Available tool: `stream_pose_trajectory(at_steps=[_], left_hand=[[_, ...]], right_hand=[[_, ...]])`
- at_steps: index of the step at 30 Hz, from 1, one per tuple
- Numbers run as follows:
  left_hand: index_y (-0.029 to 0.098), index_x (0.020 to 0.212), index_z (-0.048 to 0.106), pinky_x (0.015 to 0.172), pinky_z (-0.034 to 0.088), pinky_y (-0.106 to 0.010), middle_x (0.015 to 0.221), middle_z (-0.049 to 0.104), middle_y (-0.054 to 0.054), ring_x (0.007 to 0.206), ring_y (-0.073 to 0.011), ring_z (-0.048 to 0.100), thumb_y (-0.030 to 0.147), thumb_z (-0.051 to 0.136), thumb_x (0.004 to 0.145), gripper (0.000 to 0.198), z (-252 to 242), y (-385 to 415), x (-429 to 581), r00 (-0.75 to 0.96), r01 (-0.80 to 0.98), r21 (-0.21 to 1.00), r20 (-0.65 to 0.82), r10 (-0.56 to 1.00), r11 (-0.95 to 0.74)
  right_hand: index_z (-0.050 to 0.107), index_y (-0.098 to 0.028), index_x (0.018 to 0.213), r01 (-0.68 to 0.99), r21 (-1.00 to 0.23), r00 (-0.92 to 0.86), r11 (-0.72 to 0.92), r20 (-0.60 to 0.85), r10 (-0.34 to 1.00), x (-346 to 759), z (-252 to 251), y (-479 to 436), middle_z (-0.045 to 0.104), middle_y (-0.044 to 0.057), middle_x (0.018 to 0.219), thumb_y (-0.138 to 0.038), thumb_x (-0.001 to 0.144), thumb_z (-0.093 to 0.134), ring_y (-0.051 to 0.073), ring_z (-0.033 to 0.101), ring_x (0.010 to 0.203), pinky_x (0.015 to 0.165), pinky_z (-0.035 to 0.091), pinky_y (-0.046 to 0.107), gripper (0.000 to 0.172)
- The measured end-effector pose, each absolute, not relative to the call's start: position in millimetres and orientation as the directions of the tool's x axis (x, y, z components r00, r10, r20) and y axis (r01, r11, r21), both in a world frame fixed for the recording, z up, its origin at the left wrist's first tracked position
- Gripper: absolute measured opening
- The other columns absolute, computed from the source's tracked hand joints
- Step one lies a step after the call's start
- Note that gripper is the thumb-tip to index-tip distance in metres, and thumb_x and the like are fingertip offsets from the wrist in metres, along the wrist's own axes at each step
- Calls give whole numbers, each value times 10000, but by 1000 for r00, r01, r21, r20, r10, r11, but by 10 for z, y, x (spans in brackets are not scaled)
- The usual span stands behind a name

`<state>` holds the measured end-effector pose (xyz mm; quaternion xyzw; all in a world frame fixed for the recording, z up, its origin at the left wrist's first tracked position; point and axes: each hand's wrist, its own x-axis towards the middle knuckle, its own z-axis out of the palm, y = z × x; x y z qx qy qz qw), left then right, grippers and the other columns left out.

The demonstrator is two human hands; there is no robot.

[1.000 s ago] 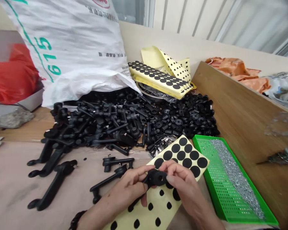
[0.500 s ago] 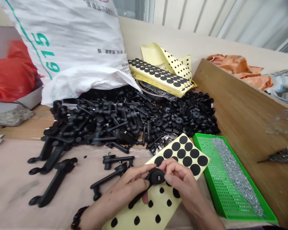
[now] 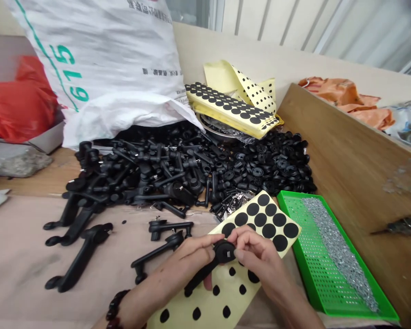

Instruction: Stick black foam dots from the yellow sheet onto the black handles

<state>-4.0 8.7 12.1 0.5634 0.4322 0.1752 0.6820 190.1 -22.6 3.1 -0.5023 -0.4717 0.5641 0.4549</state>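
Both my left hand (image 3: 171,269) and my right hand (image 3: 260,260) grip a black plastic lever part (image 3: 223,252) by its round head, and its arm slants down to the left. A small metal insert shows on the head. Under my hands lies a cream backing sheet (image 3: 231,292) with black round stickers. More black levers (image 3: 78,258) rest on the mat left of my left hand, the closest one (image 3: 157,256) almost at my fingers. Dark beads circle my left wrist.
Behind the levers is a heaped pile of black plastic parts (image 3: 178,176). To the right stands a green perforated tray (image 3: 315,274) holding small metal pieces. Beyond are sticker sheets on a metal dish (image 3: 212,123), a white woven sack (image 3: 99,55) and a wooden board (image 3: 342,151).
The lever has turned in my fingers, so its metal insert and arm now show more. The whole view has shifted slightly with my head.
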Motion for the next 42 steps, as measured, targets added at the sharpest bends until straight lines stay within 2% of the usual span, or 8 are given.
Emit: stream_pose_trajectory(at_steps=[3,9,17,22,29,34,38,42], left_hand=[[222,1183,626,700,406,-249,621,650,41,697,-179,587,372,482,890,359,141,101,-19,568,241,925,-379,730,292],[186,945,688,516,320,-220,531,576,47,535,-131,513,414,500,870,304,173,149,38,621,262,932,-362,695,252],[200,1022,694,602,390,-229,588,620,24,665,-173,541,414,470,884,338,173,112,5,570,211,933,-360,739,292],[196,1026,698,593,380,-233,545,613,23,627,-173,526,367,461,880,327,168,98,10,541,236,922,-388,746,308],[175,1048,687,590,369,-227,533,606,29,624,-171,528,395,421,918,370,118,124,10,606,209,937,-348,715,279],[189,1163,644,596,384,-222,545,618,30,648,-176,540,358,426,907,377,195,102,11,577,238,932,-363,731,274],[189,1122,663,591,392,-229,531,603,28,615,-173,549,394,428,898,384,197,106,11,572,240,932,-361,737,271],[200,1033,675,555,369,-213,567,562,53,507,-110,520,378,474,887,306,60,131,30,630,214,933,-358,689,289]], right_hand=[[561,-199,607,-24,-990,-89,-138,-135,987,1900,25,-224,587,49,893,-222,710,659,189,546,817,690,425,275,143],[581,-202,619,-1,-993,-99,-119,-118,988,1903,3,-208,597,51,902,-220,714,661,195,551,829,713,435,290,126],[579,-197,610,-70,-986,-103,-150,-142,985,1915,-26,-216,595,41,909,-226,728,661,179,537,805,693,429,277,147],[574,-192,597,-132,-978,-93,-161,-149,984,1920,-41,-223,595,40,885,-232,736,663,180,535,793,682,438,278,170],[585,-197,627,-95,-983,-127,-156,-143,982,1923,-48,-209,576,42,905,-263,743,675,181,548,787,672,453,282,161],[592,-196,622,-62,-986,-139,-157,-147,979,1933,-52,-195,580,42,905,-220,737,665,184,552,812,685,461,281,138],[589,-196,617,-42,-988,-146,-150,-143,979,1937,-48,-183,580,49,905,-194,723,662,192,550,829,664,456,280,128],[588,-198,626,-15,-990,-144,-141,-137,980,1931,-45,-182,588,44,900,-183,731,642,183,557,813,667,451,278,119]])
